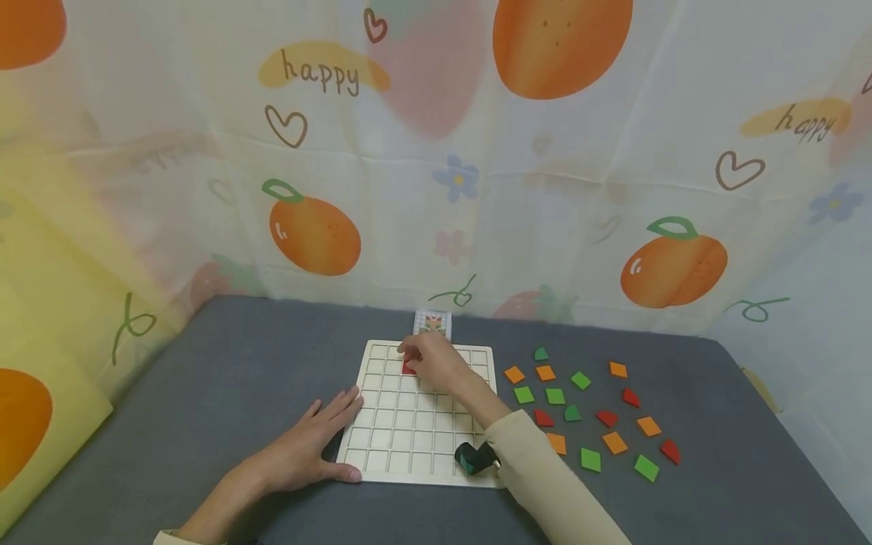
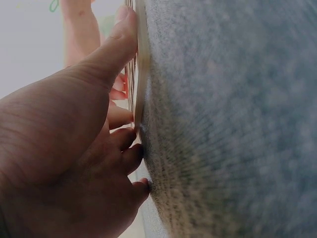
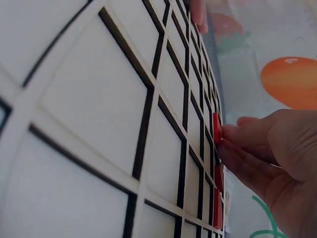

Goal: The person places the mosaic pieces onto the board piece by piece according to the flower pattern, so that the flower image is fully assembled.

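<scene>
A cream grid board with square recesses lies on the table. My left hand rests at its left side, thumb on the near corner and the other fingers spread along the edge and cloth. My right hand reaches over the far rows. In the right wrist view, its thumb and fingertips pinch at a red piece at the board. More red pieces sit in cells beside it. In the head view the hand mostly covers these, leaving part of a red piece showing.
Right of the board lie several loose pieces: orange squares, light green squares, red rounded pieces and dark green rounded ones. A small patterned card lies behind the board. A printed curtain hangs behind the grey table.
</scene>
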A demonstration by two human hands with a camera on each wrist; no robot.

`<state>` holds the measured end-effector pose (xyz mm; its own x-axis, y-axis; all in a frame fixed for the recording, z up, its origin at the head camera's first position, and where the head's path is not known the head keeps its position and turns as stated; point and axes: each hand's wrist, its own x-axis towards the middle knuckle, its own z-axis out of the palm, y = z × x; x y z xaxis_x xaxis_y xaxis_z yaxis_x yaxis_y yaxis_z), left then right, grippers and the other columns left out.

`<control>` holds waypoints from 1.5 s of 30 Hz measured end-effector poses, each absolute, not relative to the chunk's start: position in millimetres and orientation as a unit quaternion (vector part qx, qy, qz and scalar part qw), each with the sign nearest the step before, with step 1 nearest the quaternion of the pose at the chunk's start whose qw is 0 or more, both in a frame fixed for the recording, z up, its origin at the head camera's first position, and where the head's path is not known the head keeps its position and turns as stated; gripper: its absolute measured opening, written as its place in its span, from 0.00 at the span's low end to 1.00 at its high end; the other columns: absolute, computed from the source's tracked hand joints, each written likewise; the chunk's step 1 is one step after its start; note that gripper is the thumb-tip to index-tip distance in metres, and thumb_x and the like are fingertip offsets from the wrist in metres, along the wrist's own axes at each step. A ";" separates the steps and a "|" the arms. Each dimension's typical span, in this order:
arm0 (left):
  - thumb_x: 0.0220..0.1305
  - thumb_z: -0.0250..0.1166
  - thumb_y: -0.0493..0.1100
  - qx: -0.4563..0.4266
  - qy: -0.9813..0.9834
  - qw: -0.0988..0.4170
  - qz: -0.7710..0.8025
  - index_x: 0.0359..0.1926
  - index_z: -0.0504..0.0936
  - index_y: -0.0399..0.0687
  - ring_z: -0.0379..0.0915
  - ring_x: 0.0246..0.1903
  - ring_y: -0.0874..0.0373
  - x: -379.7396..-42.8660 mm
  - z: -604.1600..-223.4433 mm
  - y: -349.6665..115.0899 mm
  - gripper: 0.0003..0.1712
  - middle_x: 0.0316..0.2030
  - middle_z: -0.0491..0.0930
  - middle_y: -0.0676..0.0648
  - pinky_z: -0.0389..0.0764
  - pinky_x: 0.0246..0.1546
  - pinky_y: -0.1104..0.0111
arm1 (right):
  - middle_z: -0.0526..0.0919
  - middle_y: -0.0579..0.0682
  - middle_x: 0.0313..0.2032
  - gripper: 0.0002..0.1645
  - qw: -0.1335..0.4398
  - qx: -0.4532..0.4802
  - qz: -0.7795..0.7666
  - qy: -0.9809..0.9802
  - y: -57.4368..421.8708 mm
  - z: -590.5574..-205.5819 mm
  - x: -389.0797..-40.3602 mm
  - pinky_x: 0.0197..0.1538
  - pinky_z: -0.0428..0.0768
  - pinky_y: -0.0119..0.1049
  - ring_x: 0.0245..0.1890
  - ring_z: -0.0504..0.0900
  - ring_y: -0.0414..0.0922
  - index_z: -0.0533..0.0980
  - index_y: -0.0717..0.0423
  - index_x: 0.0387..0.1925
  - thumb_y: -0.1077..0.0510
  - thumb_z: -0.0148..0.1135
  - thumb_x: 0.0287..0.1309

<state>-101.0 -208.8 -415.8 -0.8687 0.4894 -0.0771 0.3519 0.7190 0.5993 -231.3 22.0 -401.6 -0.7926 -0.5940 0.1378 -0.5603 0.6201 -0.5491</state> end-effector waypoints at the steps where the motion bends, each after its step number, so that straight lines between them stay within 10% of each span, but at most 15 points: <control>1: 0.47 0.71 0.67 0.230 0.919 0.116 0.297 0.75 0.55 0.37 0.42 0.73 0.36 -101.1 -416.1 -208.4 0.63 0.76 0.47 0.37 0.37 0.69 0.39 | 0.86 0.50 0.37 0.12 0.028 -0.321 -0.296 0.899 23.6 -401.6 -231.1 0.42 0.80 0.32 0.40 0.83 0.44 0.82 0.61 0.48 0.68 0.62 0.62; 45: 0.46 0.71 0.69 0.237 0.921 0.106 0.290 0.74 0.56 0.36 0.43 0.73 0.36 -99.2 -413.4 -207.7 0.65 0.75 0.49 0.36 0.40 0.68 0.39 | 0.86 0.56 0.43 0.18 0.043 -0.284 -0.296 0.911 184.0 -393.2 -232.5 0.48 0.82 0.41 0.44 0.84 0.52 0.80 0.65 0.51 0.70 0.65 0.57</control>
<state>-99.2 -207.7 -413.4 -0.8654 0.4978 -0.0582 0.3745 0.7194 0.5850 -232.5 184.0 -393.2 -0.8352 -0.5426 0.0893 -0.4915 0.6638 -0.5638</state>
